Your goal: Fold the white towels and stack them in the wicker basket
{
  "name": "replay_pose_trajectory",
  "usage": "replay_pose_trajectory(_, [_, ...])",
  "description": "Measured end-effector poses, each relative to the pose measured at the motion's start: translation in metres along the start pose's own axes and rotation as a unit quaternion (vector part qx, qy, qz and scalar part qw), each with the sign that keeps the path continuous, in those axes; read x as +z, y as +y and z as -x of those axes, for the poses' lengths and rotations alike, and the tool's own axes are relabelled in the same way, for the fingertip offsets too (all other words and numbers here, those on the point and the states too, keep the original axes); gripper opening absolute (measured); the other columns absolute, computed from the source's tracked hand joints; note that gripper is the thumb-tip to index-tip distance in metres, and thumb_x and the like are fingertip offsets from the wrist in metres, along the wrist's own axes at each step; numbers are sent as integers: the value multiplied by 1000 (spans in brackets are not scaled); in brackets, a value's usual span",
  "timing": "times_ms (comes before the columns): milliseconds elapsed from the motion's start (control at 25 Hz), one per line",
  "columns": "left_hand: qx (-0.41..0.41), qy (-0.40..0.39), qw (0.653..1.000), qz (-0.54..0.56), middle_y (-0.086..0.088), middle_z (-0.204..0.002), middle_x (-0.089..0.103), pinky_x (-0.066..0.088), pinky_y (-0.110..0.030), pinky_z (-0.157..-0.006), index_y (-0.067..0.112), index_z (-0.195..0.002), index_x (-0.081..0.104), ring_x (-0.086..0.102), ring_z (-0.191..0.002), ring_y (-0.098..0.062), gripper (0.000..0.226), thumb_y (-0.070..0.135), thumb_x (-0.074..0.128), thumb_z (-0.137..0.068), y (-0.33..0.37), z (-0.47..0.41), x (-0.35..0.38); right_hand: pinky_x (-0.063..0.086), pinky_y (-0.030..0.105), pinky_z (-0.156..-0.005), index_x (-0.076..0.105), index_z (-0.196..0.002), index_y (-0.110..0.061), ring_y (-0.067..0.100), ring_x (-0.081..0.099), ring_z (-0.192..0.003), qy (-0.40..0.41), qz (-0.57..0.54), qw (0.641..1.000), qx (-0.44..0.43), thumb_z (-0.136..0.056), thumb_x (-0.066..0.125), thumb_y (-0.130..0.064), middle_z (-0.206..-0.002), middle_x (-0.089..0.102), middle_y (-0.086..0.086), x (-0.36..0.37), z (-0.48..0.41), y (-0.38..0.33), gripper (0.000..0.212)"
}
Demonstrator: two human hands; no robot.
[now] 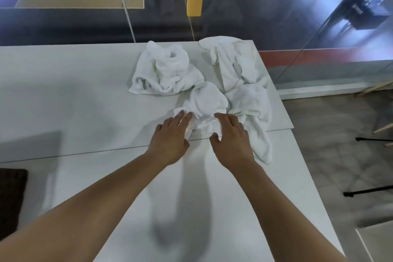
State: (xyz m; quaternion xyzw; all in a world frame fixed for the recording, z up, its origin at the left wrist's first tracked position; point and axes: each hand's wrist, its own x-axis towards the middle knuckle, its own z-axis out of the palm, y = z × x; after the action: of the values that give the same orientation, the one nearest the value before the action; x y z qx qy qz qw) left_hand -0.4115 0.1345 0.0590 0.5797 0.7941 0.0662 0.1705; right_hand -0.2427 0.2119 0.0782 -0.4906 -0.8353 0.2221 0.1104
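Observation:
Three crumpled white towels lie on the white table (85,102). One towel (163,70) is bunched at the back centre. A second towel (240,64) sprawls along the right edge, and its tail hangs down toward the near side. The nearest towel (207,102) is a small heap in front of them. My left hand (171,136) rests on its near left corner with straight fingers. My right hand (230,134) lies on its near right part, fingers spread and relaxed. The wicker basket is out of view.
A dark brown object (10,198) sits at the table's left near edge. The table's right edge (302,155) drops to a grey floor with black stand legs (370,192). A glass wall (212,6) stands behind the table.

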Motion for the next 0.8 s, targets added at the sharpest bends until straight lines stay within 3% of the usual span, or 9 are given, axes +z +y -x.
replay_pose_trajectory(120, [-19, -4, 1000, 2, 5, -168, 3, 36, -43, -107, 30, -159, -5, 22, -149, -26, 97, 23, 63, -91, -2, -27, 16, 38, 44, -106, 19, -158, -32, 26, 42, -135, 8, 32, 999, -17, -88, 62, -12, -157, 34, 2, 7, -30, 11, 84])
replay_pose_trajectory(200, [-32, -10, 999, 3, 6, -167, 9, 38, -44, -104, 31, -159, -5, 26, -146, -25, 100, 24, 66, -89, -3, -31, 25, 32, 44, -114, 4, -159, -38, 26, 31, -145, 5, 68, 997, -32, -87, 65, -11, -165, 19, 3, 16, -44, 17, 98])
replay_pose_trajectory(280, [-22, 15, 1000, -12, 6, -162, 25, 41, -45, -100, 32, -159, 11, 36, -138, -26, 93, 26, 69, -86, -1, -27, 32, 28, 45, -117, 13, -158, -38, 27, 30, -146, -19, 79, 996, -36, -86, 69, -16, -164, 21, 4, 24, -54, 23, 93])
replay_pose_trajectory(400, [-23, 45, 999, -5, 8, -145, 39, 44, -44, -93, 34, -149, 32, 45, -124, -26, 80, 25, 72, -81, 1, -21, 31, 36, 42, -107, 35, -144, -34, 29, 51, -125, -41, 36, 998, -27, -84, 72, -17, -136, 49, 4, 27, -63, 27, 72])
replay_pose_trajectory(480, [-40, 39, 998, 9, 10, -141, 38, 44, -44, -93, 36, -146, 34, 43, -123, -25, 76, 21, 71, -81, 1, -15, 28, 38, 40, -100, 40, -136, -33, 28, 58, -111, -46, 14, 998, -28, -83, 71, -15, -120, 56, 1, 24, -62, 26, 64])
replay_pose_trajectory(640, [-56, 19, 998, 19, 10, -141, 35, 44, -44, -96, 37, -142, 36, 39, -127, -24, 68, 22, 66, -83, 3, 16, 27, 38, 36, -90, 45, -123, -29, 25, 60, -99, -57, -20, 997, -41, -80, 62, -4, -107, 61, -4, 23, -37, 24, 53])
replay_pose_trajectory(800, [-80, 9, 994, 69, 9, -132, 42, 45, -42, -93, 31, -130, 47, 45, -118, -25, 43, 25, 59, -88, -2, 39, 20, 39, 37, -83, 48, -115, -30, 20, 57, -89, -90, -66, 990, -84, -75, 57, 2, -95, 59, -8, 25, 4, 24, 51])
